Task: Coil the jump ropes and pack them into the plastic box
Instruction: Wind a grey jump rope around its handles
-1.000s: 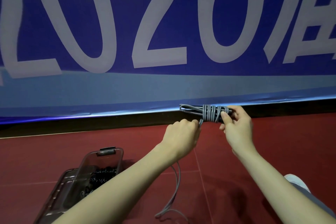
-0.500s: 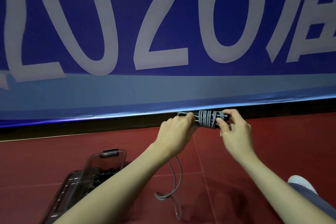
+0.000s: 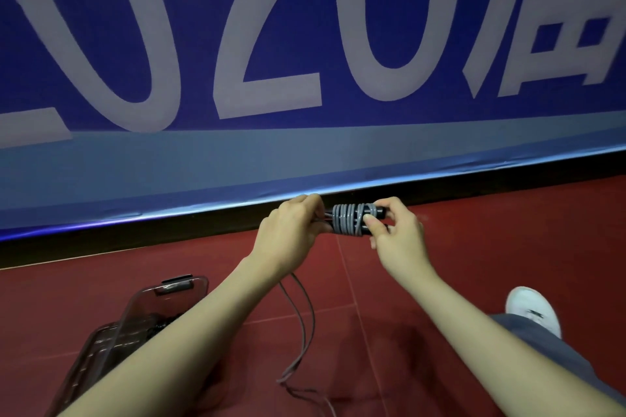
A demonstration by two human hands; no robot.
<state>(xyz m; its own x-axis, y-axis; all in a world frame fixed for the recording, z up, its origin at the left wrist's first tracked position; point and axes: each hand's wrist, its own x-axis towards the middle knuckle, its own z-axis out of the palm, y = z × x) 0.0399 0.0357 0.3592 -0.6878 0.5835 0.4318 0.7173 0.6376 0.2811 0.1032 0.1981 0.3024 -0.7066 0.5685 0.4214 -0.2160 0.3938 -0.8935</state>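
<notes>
Grey cord jump rope, wound round black handles, sits at 12 o'clock. Right hand pinches the handles; left hand grips the loops. Cord likely light, springy; best held across the wraps.
</notes>
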